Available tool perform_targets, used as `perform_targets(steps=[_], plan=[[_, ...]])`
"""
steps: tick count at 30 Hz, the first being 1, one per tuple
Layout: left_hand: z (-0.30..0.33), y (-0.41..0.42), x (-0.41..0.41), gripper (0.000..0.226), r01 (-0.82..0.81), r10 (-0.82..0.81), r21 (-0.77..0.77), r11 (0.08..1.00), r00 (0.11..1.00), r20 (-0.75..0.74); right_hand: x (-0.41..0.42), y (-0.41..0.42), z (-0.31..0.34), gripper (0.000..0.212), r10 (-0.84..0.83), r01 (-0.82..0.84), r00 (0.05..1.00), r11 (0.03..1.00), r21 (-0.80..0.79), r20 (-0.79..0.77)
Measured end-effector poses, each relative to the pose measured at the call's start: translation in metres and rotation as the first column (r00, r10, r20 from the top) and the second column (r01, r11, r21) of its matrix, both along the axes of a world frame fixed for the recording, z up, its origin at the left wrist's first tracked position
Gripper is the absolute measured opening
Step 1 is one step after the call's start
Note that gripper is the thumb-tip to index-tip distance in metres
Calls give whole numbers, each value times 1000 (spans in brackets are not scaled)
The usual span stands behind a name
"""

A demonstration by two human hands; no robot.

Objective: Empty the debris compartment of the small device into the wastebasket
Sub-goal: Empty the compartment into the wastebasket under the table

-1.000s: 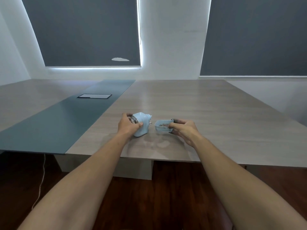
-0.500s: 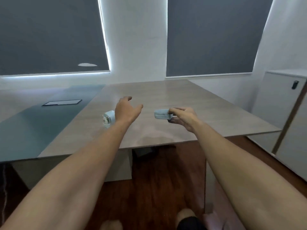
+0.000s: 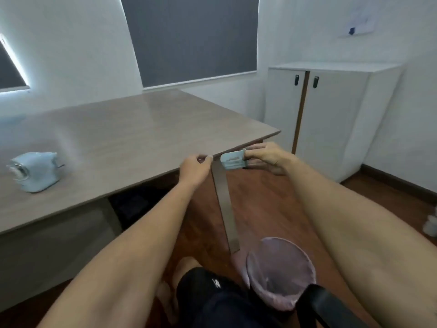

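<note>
- While the table [image 3: 132, 129] takes up most of the left of the view, its near corner sits just by both hands.
- Wastebasket [image 3: 281, 271]: lined with a pinkish bag, on the floor low and near the person's body, well below the hands.
- Small device [image 3: 35, 171]: pale blue, left standing on the table far to the left, nobody touching it.
- Right hand [image 3: 267, 157]: pinches the debris compartment [image 3: 233, 160] by one end, tray held roughly level, out past the table edge, not over the basket.
- Left hand [image 3: 195, 169]: fingers curled, empty as far as shows, at the table edge.
- Risk: the tray is shallow and held by one end; tilting it before it reaches the basket mouth would likely drop shavings on the floor.
</note>
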State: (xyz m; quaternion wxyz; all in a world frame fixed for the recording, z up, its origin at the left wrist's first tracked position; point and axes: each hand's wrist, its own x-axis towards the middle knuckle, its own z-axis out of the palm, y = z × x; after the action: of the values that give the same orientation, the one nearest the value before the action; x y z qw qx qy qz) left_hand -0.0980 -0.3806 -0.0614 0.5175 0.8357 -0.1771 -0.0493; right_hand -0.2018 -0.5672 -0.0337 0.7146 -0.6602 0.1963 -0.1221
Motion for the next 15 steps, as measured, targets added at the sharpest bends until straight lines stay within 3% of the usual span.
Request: perform_targets(steps=[6, 15], plan=[[-93, -65, -37, 35, 126, -107, 140, 982, 985, -136, -43, -71, -83, 35, -58, 62, 979, 998, 13, -197], [-257, -132, -75, 46, 330, -196, 366, 870, 913, -358, -96, -125, -244, 24, -121, 184, 890, 977, 104, -440]])
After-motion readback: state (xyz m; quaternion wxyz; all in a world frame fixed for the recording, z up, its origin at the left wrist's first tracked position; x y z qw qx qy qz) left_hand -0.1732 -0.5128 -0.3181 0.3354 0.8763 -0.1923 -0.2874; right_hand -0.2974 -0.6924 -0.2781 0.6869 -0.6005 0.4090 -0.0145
